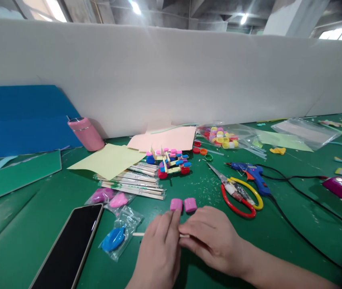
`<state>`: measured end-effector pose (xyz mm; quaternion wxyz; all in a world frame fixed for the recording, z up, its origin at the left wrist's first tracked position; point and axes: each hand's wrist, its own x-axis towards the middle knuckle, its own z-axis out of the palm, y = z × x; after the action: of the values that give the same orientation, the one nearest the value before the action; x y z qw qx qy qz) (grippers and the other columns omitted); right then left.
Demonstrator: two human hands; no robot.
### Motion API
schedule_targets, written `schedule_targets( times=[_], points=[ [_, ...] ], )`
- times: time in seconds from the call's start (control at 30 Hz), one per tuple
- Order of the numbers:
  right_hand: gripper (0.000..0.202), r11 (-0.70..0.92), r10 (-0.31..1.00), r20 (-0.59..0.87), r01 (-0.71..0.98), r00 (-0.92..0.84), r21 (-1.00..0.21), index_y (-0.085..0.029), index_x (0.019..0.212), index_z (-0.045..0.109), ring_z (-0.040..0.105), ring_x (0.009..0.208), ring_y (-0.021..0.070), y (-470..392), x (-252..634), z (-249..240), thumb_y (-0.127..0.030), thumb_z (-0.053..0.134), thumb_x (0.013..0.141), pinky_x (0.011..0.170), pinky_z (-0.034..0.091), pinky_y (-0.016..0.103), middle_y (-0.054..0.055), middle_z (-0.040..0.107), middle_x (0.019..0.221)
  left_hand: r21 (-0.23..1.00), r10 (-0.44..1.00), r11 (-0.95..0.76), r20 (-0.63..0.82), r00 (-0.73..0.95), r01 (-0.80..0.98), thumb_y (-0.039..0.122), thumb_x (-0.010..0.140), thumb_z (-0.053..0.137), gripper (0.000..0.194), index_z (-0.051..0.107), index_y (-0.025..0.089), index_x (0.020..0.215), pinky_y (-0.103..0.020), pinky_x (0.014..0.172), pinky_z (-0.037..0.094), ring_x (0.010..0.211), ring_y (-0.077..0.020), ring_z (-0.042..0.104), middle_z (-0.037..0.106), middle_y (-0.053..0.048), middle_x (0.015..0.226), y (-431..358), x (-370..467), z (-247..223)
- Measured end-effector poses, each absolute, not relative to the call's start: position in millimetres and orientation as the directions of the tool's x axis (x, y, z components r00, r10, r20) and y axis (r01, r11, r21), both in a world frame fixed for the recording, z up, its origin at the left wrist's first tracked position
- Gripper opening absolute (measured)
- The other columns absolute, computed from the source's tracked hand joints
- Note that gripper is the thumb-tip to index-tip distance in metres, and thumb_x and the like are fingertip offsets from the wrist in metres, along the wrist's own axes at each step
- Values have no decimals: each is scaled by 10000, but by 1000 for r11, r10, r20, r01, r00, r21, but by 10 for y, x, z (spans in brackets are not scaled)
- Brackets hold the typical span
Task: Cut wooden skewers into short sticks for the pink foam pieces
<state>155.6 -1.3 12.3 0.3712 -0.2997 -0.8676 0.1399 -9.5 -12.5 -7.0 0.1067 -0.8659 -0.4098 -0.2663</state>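
Evidently, the delicate spot was at the lower centre of the frame, where a thin stick [138,234] ran beneath the left hand [159,245]. The right hand [219,241] had its end pinched between thumb and finger; the left hand's fingers were curled over the middle, though I couldn't tell how firmly they gripped. Uneven pressure from the 2 hands could have snapped something so slender, and a slack pinch could have let it slip. Just beyond the fingers, 2 pink caps [176,205] sat close together, where a forward nudge might have scattered them. Right of centre, a blue glue gun [254,175] lay near the red-handled scissors [235,193]; a sleeveless forearm snagging its cable [297,236] could have dragged the nozzle, perhaps hot, across the tabletop [279,265].
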Motion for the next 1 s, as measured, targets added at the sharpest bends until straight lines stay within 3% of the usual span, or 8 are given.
schedule_targets(
  times=[0.13, 0.23, 0.33, 0.47, 0.57, 1.0],
  points=[
    [88, 748, 664, 607, 365, -437, -555, -187, 864, 577, 546, 673, 137, 26, 1597, 92, -214, 500, 832, 622, 391, 254, 24, 634, 739, 67, 615, -660, 622, 486, 749, 130, 813, 407, 261, 483, 74, 1056, -304, 548, 459, 636, -192, 553, 605, -99, 728, -131, -63, 5],
    [102, 655, 754, 555, 335, -352, -677, -199, 849, 570, 545, 657, 138, 43, 1683, 109, -204, 468, 838, 611, 401, 243, 24, 623, 732, 39, 594, -654, 645, 481, 755, 127, 819, 438, 190, 510, 108, 994, -290, 493, 387, 491, -155, 496, 563, -20, 558, -107, -75, 63],
    [94, 568, 820, 488, 326, -297, -755, -218, 838, 563, 534, 619, 136, 53, 1748, 83, -201, 471, 829, 592, 399, 239, 7, 600, 687, 27, 601, -660, 618, 507, 750, 125, 830, 419, 175, 515, 122, 976, -285, 487, 363, 461, -149, 491, 555, -6, 523, -98, -85, 68],
    [120, 474, 878, 425, 270, -219, -838, -212, 752, 558, 504, 539, 120, 94, 1773, 36, -225, 470, 832, 519, 381, 216, -15, 549, 589, 233, 703, -670, 502, 504, 704, 119, 838, 385, 190, 489, 133, 997, -265, 477, 379, 476, -144, 505, 588, -16, 581, -139, -59, 37],
    [132, 470, 880, 424, 257, -215, -844, -204, 723, 558, 489, 529, 112, 125, 1787, 35, -231, 483, 827, 513, 370, 211, -23, 527, 560, 324, 744, -654, 439, 503, 684, 122, 837, 384, 186, 480, 143, 996, -265, 479, 385, 466, -141, 489, 585, -7, 586, -174, -52, 27],
    [208, 447, 883, 311, 427, -352, -786, -181, 700, 576, 477, 556, 103, 241, 1845, -9, -252, 455, 854, 526, 350, 205, -11, 522, 608, 170, 776, -594, 381, 503, 787, 135, 828, 381, 202, 524, 172, 965, -302, 533, 398, 598, -186, 529, 576, -42, 684, -34, -203, -108]
  ],
)
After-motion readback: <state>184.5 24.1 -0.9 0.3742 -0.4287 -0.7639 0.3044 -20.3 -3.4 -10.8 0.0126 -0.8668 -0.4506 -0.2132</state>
